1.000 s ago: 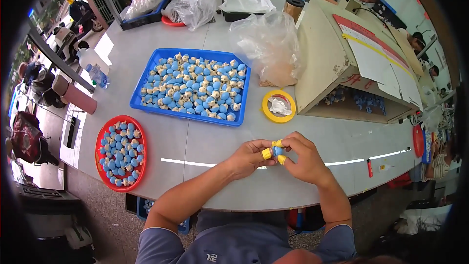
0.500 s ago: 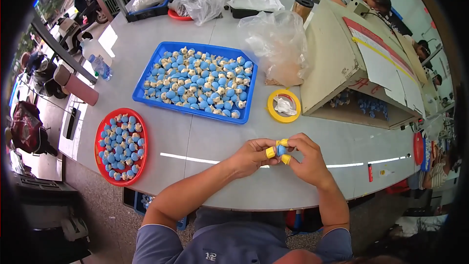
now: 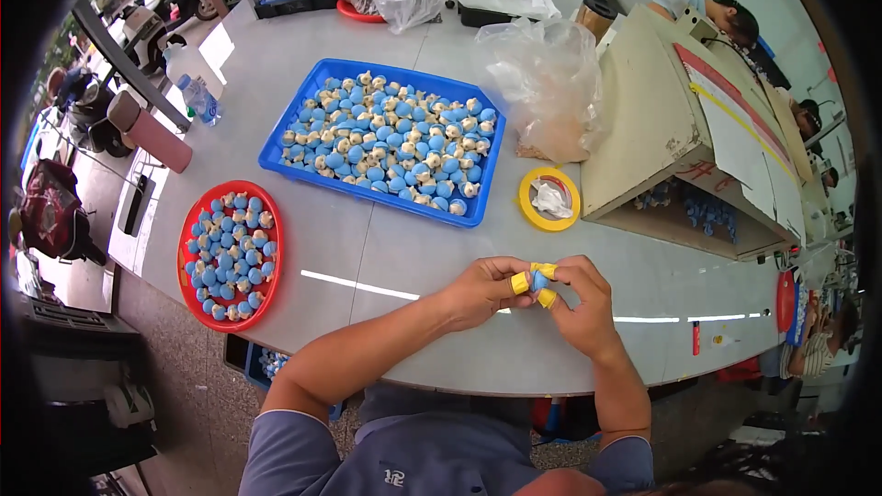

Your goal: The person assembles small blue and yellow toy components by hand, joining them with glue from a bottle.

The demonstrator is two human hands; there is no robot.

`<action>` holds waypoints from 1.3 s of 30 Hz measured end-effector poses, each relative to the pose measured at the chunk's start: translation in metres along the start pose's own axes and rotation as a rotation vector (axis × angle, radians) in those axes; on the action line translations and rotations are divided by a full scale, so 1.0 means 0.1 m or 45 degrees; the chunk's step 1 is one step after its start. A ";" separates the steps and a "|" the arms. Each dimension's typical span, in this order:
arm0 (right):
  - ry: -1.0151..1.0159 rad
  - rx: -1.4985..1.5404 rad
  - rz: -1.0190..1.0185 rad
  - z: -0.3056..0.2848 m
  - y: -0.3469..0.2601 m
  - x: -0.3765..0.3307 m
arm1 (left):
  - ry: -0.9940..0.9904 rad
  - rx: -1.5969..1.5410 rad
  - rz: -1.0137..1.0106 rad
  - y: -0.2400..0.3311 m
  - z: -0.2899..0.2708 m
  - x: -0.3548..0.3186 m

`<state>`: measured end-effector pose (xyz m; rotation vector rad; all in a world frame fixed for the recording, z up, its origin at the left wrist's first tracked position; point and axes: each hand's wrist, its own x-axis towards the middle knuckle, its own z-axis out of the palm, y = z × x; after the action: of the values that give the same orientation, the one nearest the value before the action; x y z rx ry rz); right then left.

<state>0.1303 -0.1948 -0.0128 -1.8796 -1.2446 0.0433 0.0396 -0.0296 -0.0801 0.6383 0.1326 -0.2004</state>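
Both my hands meet over the grey table, to the right of its middle. Between their fingertips sits a small blue and cream figure [image 3: 539,282], mostly covered by the fingers. My left hand [image 3: 485,294] pinches it from the left, and my right hand [image 3: 584,298] grips it from the right. Yellow tape wraps several of my fingertips. Beyond the hands, a blue tray [image 3: 367,195] is full of similar blue and cream figures [image 3: 395,142]. To the left, a round red tray [image 3: 275,262] bears more of them.
A yellow tape roll [image 3: 528,211] with crumpled white paper inside lies beyond my hands. A beige cabinet [image 3: 643,119] stands at right, beside a clear plastic bag [image 3: 551,83]. Far left are a pink flask [image 3: 156,142] and a plastic bottle [image 3: 198,101]. A red marker [image 3: 695,338] lies at right.
The view has shifted a little, so the table things sit slightly differently in the picture. My hands stay together on the small figure, with their fingers slightly moved.
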 end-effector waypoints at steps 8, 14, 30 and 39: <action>0.040 0.016 -0.016 0.02 -0.02 -0.02 | 0.024 0.029 0.021 -0.02 0.02 0.00; -0.041 0.165 0.141 0.02 0.00 0.03 | 0.013 0.047 0.023 -0.03 -0.01 0.00; -0.208 0.471 0.724 0.11 0.12 -0.04 | 0.164 0.266 -0.205 0.11 0.15 -0.10; -0.132 0.707 0.904 0.29 0.24 -0.13 | 0.317 0.338 -0.122 0.08 0.22 -0.09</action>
<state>0.1282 -0.1898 -0.0521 -1.7276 -0.4879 0.7885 0.0340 -0.0353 -0.0563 0.9214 0.3816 -0.2325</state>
